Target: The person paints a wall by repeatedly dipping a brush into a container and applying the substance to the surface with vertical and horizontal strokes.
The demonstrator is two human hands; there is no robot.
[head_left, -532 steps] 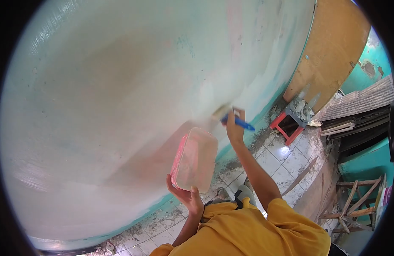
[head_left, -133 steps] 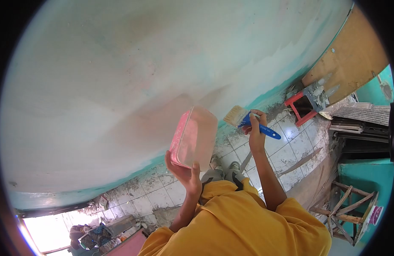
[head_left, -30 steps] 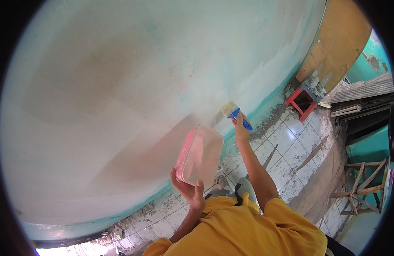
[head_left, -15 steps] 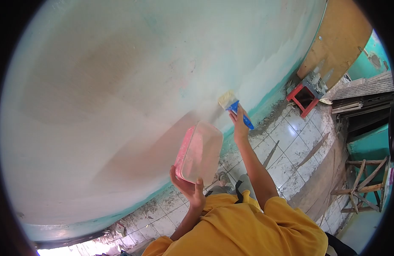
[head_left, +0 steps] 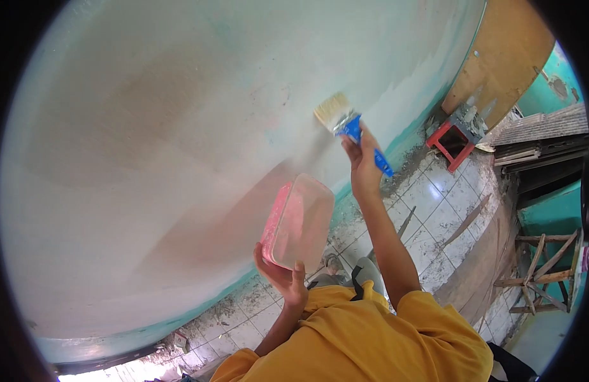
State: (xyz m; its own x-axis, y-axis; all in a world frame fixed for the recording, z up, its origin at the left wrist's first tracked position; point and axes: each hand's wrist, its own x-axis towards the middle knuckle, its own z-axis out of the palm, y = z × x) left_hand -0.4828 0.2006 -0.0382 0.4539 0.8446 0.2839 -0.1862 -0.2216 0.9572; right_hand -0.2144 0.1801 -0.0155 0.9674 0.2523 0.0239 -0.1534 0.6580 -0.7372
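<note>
A wide brush (head_left: pixel 347 126) with pale bristles and a blue handle is gripped in my right hand (head_left: pixel 364 159), its bristles up and to the left in front of the whitish wall (head_left: pixel 211 127). Whether the bristles touch the wall cannot be told. My left hand (head_left: pixel 286 275) holds a pinkish, see-through plastic tub (head_left: pixel 301 223) by its lower end, thumb on one side and fingers around the other. The tub is tilted close to the wall, below and left of the brush.
A red stool (head_left: pixel 452 145) with a grey, stained top stands by the wall at right. Dirty white tiles (head_left: pixel 444 223) cover the floor. A wooden frame (head_left: pixel 543 274) and stacked sheets (head_left: pixel 543 137) are at far right. An orange board (head_left: pixel 504 57) is at upper right.
My right hand has moved up with the brush, whose bristles are now higher and slightly further left. The tub and my left hand have barely moved.
</note>
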